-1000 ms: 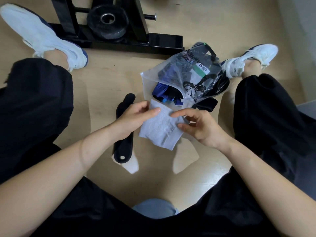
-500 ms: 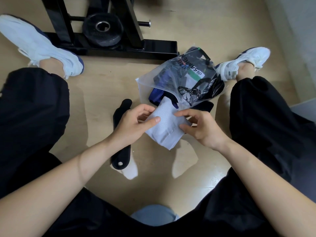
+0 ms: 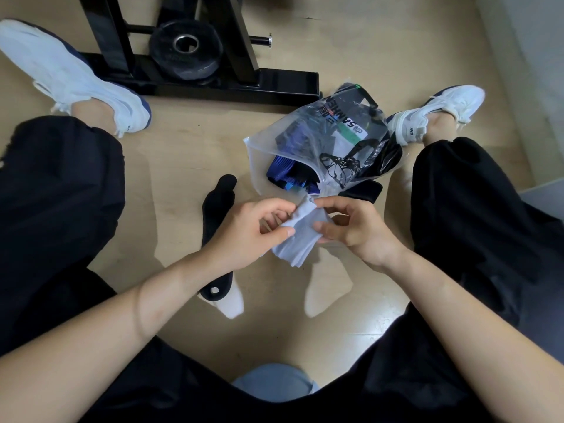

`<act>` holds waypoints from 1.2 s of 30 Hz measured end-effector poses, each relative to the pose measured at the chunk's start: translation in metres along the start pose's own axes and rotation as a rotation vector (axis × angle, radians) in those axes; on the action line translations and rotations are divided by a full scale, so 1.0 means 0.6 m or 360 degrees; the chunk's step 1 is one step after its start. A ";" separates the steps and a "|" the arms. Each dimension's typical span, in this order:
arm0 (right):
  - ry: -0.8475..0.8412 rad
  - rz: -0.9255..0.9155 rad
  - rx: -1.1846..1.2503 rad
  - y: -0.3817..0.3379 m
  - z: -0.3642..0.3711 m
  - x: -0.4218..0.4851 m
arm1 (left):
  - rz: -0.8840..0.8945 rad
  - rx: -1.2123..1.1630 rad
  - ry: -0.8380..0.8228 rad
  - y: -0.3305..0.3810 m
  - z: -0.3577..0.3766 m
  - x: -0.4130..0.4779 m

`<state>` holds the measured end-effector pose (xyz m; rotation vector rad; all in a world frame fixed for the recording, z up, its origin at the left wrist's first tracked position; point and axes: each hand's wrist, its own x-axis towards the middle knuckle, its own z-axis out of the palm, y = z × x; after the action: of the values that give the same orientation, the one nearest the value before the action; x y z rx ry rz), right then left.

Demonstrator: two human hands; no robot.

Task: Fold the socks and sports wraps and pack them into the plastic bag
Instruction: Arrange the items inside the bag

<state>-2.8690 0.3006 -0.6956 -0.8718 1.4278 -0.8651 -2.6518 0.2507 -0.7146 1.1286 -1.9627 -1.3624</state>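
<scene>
Above the floor, just short of the open bag (image 3: 260, 166), the left hand (image 3: 244, 232) and right hand (image 3: 355, 232) are both pinching a folded white sock (image 3: 300, 241) between curled fingers and thumbs, apparently keeping its fold tight for sliding inside.

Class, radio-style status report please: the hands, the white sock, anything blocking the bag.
Left grip and right grip both pinch folded white sock. Sock just short of open bag mouth. Nothing between; black wrap aside on floor.

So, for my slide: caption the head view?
Left hand and right hand grip a white sock near the plastic bag.
</scene>
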 end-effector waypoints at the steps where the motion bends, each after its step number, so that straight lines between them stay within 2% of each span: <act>1: -0.0019 0.0014 0.0107 -0.003 0.002 -0.002 | 0.0037 0.0013 -0.0035 0.000 0.003 -0.001; 5: -0.0118 0.0090 0.0323 -0.006 0.003 -0.005 | 0.0119 0.0056 -0.0123 0.000 0.015 -0.006; 9: -0.0024 -0.0001 0.0253 -0.005 0.003 -0.003 | 0.0178 0.0142 -0.0210 0.008 0.015 -0.011; 13: 0.0009 -0.0108 0.0138 -0.004 -0.003 -0.001 | 0.0269 0.0137 0.0029 0.013 0.002 -0.004; 15: -0.0029 -0.0147 0.0157 -0.006 -0.007 -0.001 | 0.0253 0.0133 0.0060 0.013 -0.008 0.002; 20: -0.0141 -0.0184 0.0351 -0.013 -0.010 -0.006 | 0.0089 -0.0161 -0.0295 0.017 -0.011 -0.001; 24: -0.0055 -0.0224 0.0341 -0.011 -0.006 -0.004 | 0.0013 -0.0225 -0.0323 0.019 -0.002 -0.003; 26: 0.0108 -0.0290 0.0106 -0.002 -0.004 -0.001 | -0.0007 -0.0144 -0.0260 0.009 0.000 -0.003; 29: 0.0371 -0.0618 -0.0800 0.009 -0.017 0.011 | -0.0007 0.0122 -0.0184 -0.014 -0.005 -0.003; 32: 0.0326 -0.1066 -0.1490 -0.006 -0.023 0.030 | -0.0018 0.0337 -0.0100 -0.031 -0.015 -0.002; 36: 0.0164 -0.1147 -0.2113 -0.033 -0.013 0.070 | 0.0053 0.0501 -0.0035 -0.036 -0.030 0.008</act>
<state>-2.8777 0.2541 -0.6963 -2.4614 1.7464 -0.3368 -2.6330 0.2337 -0.7277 1.2158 -2.2572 -1.0767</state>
